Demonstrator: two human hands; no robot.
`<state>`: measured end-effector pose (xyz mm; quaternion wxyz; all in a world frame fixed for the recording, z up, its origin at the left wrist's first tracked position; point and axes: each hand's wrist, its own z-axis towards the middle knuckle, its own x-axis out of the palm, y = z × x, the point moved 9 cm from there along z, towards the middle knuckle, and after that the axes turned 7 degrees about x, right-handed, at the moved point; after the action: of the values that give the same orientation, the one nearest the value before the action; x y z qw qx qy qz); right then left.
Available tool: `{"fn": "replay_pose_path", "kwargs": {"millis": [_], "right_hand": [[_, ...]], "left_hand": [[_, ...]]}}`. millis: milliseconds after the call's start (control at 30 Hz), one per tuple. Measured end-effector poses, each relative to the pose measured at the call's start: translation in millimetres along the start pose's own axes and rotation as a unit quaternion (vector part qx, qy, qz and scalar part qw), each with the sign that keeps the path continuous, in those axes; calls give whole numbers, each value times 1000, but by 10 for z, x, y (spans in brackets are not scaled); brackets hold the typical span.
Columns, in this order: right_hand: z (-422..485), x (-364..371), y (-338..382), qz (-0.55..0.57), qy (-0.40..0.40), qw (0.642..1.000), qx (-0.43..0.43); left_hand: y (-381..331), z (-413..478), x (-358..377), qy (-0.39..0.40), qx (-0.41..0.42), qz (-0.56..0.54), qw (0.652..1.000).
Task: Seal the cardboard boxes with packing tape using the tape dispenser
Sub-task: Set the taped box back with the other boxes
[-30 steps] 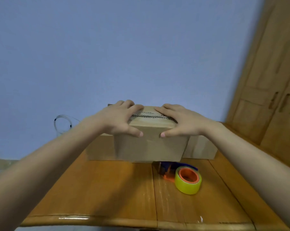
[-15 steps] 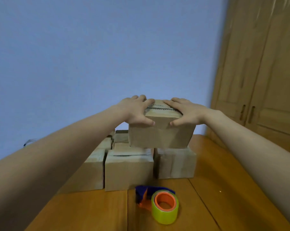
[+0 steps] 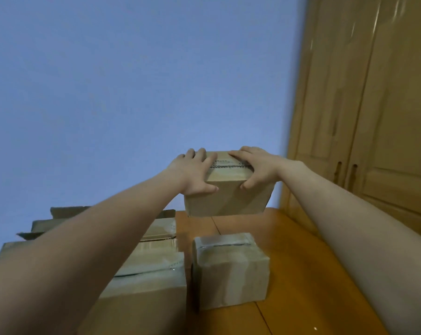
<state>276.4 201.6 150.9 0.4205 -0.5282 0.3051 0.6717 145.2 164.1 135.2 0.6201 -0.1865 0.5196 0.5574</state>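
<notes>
Head view, the only one. My left hand (image 3: 195, 172) and right hand (image 3: 257, 168) are both clamped on one box (image 3: 228, 201). Fingers lie over its top and thumbs hook onto the near face. The box is at the far end of the worktop (image 3: 301, 262) and looks lifted clear of it, though I can't see its far bottom edge.

Risks:
- The grip is on the top corners only, nothing supports it underneath, so the box could slip or tip forward if my thumbs slide on the cardboard.
- The small box (image 3: 231, 269) sits right below and nearer, so a drop or a low set-down would knock it.
- The stack (image 3: 151, 281) at left is close, and my left forearm passes over it and could catch an open flap.

How the box looks:
- Plain brown cardboard with the flaps closed.
- A dark jagged line runs along the top seam (image 3: 228, 164) between my hands.
- I think tape covers the seam, but it's too blurred to be sure.

The dispenser is not in view. Behind are a blue wall (image 3: 132, 93) and, at right, a wooden cupboard (image 3: 373, 117).
</notes>
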Motion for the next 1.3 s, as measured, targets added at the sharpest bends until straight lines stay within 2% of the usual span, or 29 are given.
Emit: {"fn": "replay_pose_path", "kwargs": {"millis": [200, 333, 700, 833, 900, 1033, 1200, 1300], "right_hand": [[396, 613, -211, -13, -12, 1000, 1], [624, 1024, -318, -17, 10, 1000, -3], [970, 2090, -504, 41, 161, 986, 26], [937, 2563, -454, 45, 260, 963, 51], [934, 2704, -415, 11, 266, 962, 66], [888, 2714, -366, 24, 248, 964, 90], [796, 2615, -306, 21, 236, 968, 83], [739, 2431, -262, 64, 225, 969, 78]], "left_hand": [[61, 268, 715, 35, -14, 0, 999], [82, 391, 1131, 62, -13, -6, 998], [29, 515, 2108, 170, -15, -72, 983], [-64, 387, 2570, 260, -18, -103, 960], [-68, 325, 2713, 283, -33, -129, 950], [-82, 301, 2727, 279, -34, -148, 948], [-120, 302, 2607, 257, -7, -101, 961], [-142, 263, 2419, 233, 10, -101, 967]]}}
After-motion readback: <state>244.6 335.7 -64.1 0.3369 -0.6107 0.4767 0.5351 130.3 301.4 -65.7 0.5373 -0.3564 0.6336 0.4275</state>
